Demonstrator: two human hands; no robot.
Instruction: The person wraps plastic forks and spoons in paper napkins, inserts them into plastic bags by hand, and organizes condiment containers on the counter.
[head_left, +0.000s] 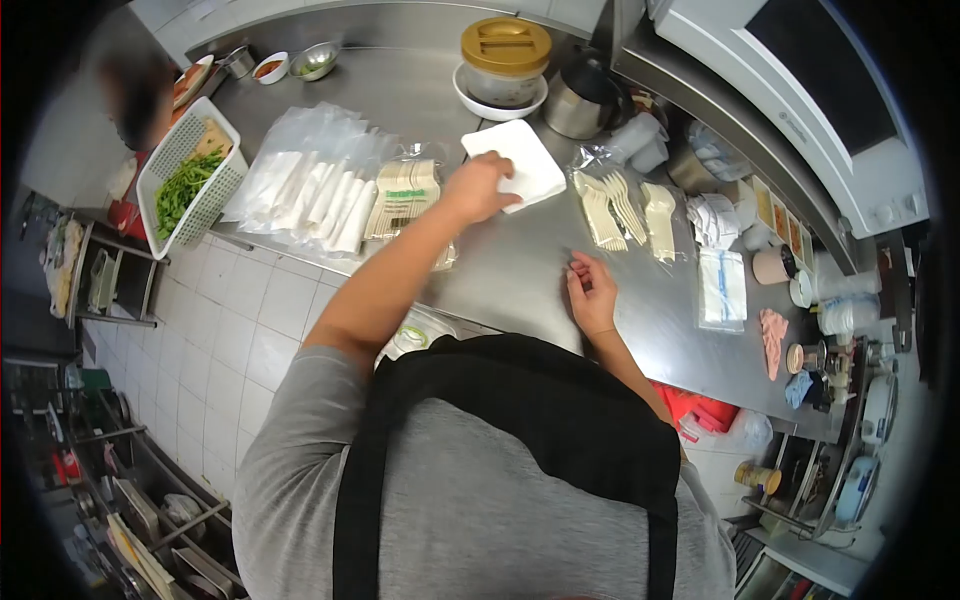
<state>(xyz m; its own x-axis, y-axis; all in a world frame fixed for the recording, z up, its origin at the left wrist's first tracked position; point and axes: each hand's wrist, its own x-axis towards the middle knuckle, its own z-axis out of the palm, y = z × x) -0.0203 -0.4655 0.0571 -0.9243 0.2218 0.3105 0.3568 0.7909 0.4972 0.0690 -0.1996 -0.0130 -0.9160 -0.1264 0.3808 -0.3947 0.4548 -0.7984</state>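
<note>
My left hand (485, 188) rests on the near left part of a white square napkin stack (532, 165), its fingers bent and pinching at the paper. My right hand (592, 290) is over the bare steel near the counter's front edge, fingers curled in with nothing visible in them. Left of my left hand lie a packet of wooden cutlery (403, 200) and a row of white rolled bundles (345, 210) on clear plastic sleeves (320, 135). Beyond my right hand are pale forks (612, 208) and spoons (659, 222) in clear plastic.
A basket of greens (147, 205) sits at the counter's left end, near a blurred person (130, 90). A gold-lidded container (505, 60) and steel jug (580, 100) stand at the back. Packaged napkins (721, 288) and a pink cloth (772, 340) lie right.
</note>
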